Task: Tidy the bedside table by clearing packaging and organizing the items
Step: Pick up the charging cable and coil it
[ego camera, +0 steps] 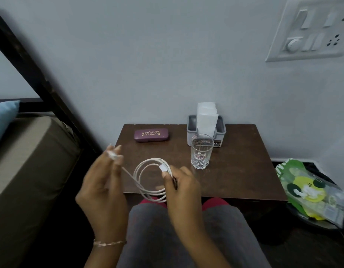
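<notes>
A white cable (146, 176) is coiled in loops above the front left of the brown bedside table (235, 171). My right hand (181, 188) pinches the coil together with one plug at its right side. My left hand (105, 182) holds the cable's other plug end between its fingertips, up and to the left of the coil. On the table stand a purple spectacle case (151, 135) at the back left, a clear glass tumbler (201, 151) in the middle, and a grey holder (191, 130) with white papers (207, 117) behind the glass.
A green and yellow plastic packet (310, 192) lies on a dark surface right of the table. A bed with a brown mattress (30, 161) and dark frame stands to the left. A switchboard (312, 29) is on the wall at upper right. My knees sit just before the table's front edge.
</notes>
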The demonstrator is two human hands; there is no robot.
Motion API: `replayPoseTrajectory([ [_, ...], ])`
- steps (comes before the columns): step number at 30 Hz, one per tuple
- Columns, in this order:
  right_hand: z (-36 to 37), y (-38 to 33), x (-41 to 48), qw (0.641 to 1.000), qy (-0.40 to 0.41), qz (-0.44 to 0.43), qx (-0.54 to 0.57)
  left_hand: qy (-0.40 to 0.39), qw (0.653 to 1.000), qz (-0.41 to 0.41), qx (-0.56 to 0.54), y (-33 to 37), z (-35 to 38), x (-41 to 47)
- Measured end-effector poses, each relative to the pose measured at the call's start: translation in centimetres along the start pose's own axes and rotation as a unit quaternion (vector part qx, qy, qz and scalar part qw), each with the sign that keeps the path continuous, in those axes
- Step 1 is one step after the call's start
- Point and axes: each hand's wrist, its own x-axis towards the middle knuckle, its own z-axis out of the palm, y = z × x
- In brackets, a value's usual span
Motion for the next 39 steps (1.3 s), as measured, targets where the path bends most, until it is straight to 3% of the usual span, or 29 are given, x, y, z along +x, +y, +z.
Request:
replayPoseTrajectory([
  [2,0.0,0.6,0.2,0.995,-0.015,0.064,0.074,0.036,0.976,-0.158,-0.145,-0.1,-0.2,1.0],
  [3,-0.2,0.7,0.4,0.989,-0.032,0.088,0.116,0.013,0.965,-0.199,-0.171,-0.2,-0.4,1.5],
  [4,-0.5,0.7,0.5,0.982,-0.056,0.102,0.15,-0.029,0.966,-0.205,-0.154,-0.4,-0.6,1.9],
  [6,-1.1,0.5,0.6,0.968,-0.124,0.098,0.195,-0.152,0.976,-0.153,-0.017,-1.2,-0.8,2.7],
  [8,-1.5,0.4,0.7,0.963,-0.178,0.07,0.19,-0.271,0.95,-0.131,0.086,-1.5,-0.7,3.5],
  [12,-2.0,0.3,0.8,0.952,-0.221,0.037,0.208,-0.417,0.871,-0.259,-0.009,-0.6,-0.2,4.8],
  [15,-2.3,0.1,0.8,0.948,-0.21,0.021,0.237,-0.48,0.828,-0.288,-0.041,-0.3,0.2,5.3],
  [19,-2.2,0.1,0.9,0.946,-0.141,0.049,0.286,-0.502,0.804,-0.316,-0.033,-0.4,-0.1,5.2],
  [24,-1.3,0.5,0.6,0.969,-0.082,0.038,0.232,-0.521,0.785,-0.331,-0.047,0.4,-0.4,3.8],
  [27,-1.2,0.5,0.6,0.965,-0.079,0.053,0.243,-0.502,0.81,-0.303,-0.027,-0.1,-0.3,3.0],
  [30,-1.4,0.5,0.6,0.96,-0.089,0.057,0.258,-0.44,0.822,-0.355,-0.069,0.0,-0.2,2.5],
  [39,-1.2,0.9,0.5,0.979,-0.036,0.027,0.199,-0.382,0.75,-0.505,-0.193,0.0,-0.5,1.5],
])
